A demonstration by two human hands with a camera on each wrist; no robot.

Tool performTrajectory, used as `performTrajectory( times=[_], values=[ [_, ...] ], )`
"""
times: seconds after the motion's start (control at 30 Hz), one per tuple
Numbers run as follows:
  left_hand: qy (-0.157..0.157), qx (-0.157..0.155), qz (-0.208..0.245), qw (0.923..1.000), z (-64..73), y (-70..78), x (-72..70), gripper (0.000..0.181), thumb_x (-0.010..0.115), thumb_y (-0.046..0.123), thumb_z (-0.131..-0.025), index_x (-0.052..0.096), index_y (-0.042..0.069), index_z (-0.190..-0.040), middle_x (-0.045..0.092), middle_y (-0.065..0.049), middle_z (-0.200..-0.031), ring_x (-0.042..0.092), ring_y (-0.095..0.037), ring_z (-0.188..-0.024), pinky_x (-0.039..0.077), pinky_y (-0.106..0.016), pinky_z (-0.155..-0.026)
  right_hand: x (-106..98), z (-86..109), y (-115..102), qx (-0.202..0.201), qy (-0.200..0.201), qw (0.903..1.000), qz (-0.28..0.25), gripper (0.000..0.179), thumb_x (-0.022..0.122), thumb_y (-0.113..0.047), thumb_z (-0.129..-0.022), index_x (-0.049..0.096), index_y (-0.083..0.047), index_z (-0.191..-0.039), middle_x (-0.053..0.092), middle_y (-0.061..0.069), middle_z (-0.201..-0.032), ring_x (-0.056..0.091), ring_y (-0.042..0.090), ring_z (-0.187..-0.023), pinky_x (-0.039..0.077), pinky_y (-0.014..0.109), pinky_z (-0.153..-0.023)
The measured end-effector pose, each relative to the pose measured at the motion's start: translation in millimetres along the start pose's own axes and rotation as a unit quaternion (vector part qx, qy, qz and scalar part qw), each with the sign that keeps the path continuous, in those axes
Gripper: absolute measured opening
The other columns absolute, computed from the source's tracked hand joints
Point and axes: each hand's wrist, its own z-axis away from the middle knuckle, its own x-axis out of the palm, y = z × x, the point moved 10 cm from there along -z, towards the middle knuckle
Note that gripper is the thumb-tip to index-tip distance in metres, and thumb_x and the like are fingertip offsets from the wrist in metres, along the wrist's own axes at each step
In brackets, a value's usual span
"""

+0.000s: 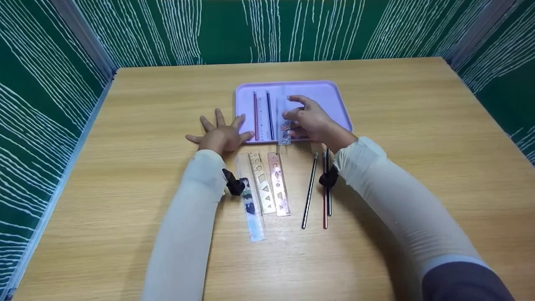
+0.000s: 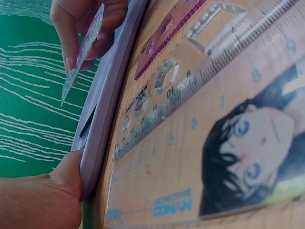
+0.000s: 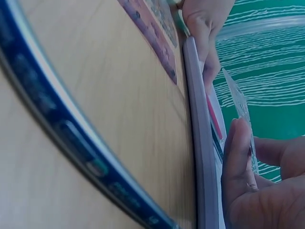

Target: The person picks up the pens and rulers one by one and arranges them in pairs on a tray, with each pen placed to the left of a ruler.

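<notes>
A clear ruler with a printed pattern is pinched in my right hand, held over the middle of the purple tray. In the right wrist view, thumb and fingers grip this ruler from both sides, its edge tilted upward. My left hand lies with fingers spread at the tray's front left corner, thumb side on the rim. Inside the tray, a red pencil, another clear ruler and a dark pencil lie side by side, left of the held ruler.
Before the tray lie a ruler with a cartoon picture, a clear stencil ruler and a pink stencil ruler. Further right are a dark pencil, a red pencil and another dark one, partly under the right wrist camera.
</notes>
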Motion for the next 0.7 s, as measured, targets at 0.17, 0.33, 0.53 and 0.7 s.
performTrajectory(
  times=[0.17,0.33,0.53,0.7],
  values=[
    [0.000,-0.001,0.002,1.0000,-0.1,-0.4,-0.3,0.076,0.037,0.075,-0.097,-0.004,0.056,-0.158,-0.035,-0.007,-0.166,-0.033,-0.053,-0.146,-0.012,-0.092,-0.097,-2,-10.8,3,0.007,0.009,0.9998,0.013,0.072,0.065,-0.013,-0.099,0.030,-0.031,-0.160,0.055,0.011,-0.133,0.066,0.023,-0.094,0.063,0.030,-0.067],
    [-0.002,-0.003,0.000,1.0000,-0.7,-1.3,0.7,0.075,0.036,0.075,-0.097,-0.005,0.056,-0.157,-0.035,-0.007,-0.165,-0.033,-0.053,-0.146,-0.012,-0.092,-0.097,-2,-18.9,7,0.019,0.023,0.9991,0.030,0.070,0.064,-0.013,-0.100,0.032,-0.031,-0.160,0.055,0.010,-0.133,0.065,0.022,-0.091,0.063,0.031,-0.071],
    [-0.003,-0.004,0.000,1.0000,-1.0,-1.7,0.1,0.074,0.036,0.075,-0.097,-0.004,0.056,-0.157,-0.036,-0.006,-0.165,-0.033,-0.052,-0.147,-0.011,-0.091,-0.099,-2,-22.2,2,0.027,0.053,0.9956,0.073,0.068,0.063,-0.015,-0.101,0.034,-0.035,-0.159,0.056,0.007,-0.126,0.066,0.020,-0.089,0.061,0.029,-0.068],
    [-0.007,-0.004,-0.006,0.9999,-1.0,-1.4,0.7,0.074,0.036,0.074,-0.097,-0.005,0.057,-0.157,-0.037,-0.006,-0.165,-0.033,-0.052,-0.147,-0.011,-0.091,-0.098,-1,-24.7,-10,-0.013,0.076,0.9889,0.127,0.066,0.065,-0.012,-0.100,0.038,-0.026,-0.158,0.056,0.003,-0.112,0.061,0.016,-0.089,0.055,0.027,-0.068]
  ],
)
